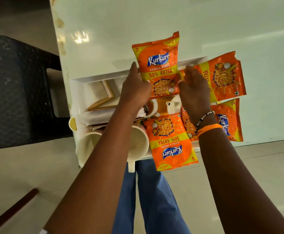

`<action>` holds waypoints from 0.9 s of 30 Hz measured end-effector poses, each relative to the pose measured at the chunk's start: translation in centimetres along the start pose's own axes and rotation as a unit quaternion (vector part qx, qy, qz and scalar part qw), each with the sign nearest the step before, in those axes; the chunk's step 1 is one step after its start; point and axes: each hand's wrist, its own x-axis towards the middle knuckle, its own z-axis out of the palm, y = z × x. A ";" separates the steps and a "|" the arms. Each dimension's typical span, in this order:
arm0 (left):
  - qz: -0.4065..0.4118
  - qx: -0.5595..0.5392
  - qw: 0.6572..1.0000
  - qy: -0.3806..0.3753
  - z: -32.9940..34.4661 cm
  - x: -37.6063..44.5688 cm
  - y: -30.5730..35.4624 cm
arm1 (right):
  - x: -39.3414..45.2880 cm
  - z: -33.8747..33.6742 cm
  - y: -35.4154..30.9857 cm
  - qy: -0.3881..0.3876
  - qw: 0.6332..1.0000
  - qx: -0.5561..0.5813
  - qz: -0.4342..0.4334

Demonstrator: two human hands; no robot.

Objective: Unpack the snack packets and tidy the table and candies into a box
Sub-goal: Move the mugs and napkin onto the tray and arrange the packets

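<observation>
Several orange Kurkure snack packets lie over and around an open white box (104,76) at the table's near edge. My left hand (135,92) holds the left edge of the upright packet (159,63), index finger stretched along its side. My right hand (194,88) pinches the same packet's lower right edge with curled fingers. A second packet (224,76) lies to the right behind my right hand, a third (229,122) beside my right wrist. A fourth (171,142) lies upside down over the box's near rim. A fifth (187,127) is partly hidden under my wrist.
The box holds a wooden frame (102,98), two white mugs (87,146) (138,141), a small white pot (173,103) and white paper. The white table (154,17) stretches away behind it. A dark woven chair (11,90) stands left of the table.
</observation>
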 end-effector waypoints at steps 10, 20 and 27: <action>0.089 0.009 0.995 0.047 3.3 -4.9 -0.5 | 3.7 -8.8 3.3 0.153 0.975 -0.160 -0.017; 0.148 0.122 0.980 -0.053 7.6 -5.5 -1.9 | 4.0 -9.9 4.8 0.086 0.994 -0.002 0.075; 0.172 0.168 0.968 -0.074 7.7 -4.5 -1.5 | 4.5 -10.0 4.6 0.095 0.994 0.003 0.056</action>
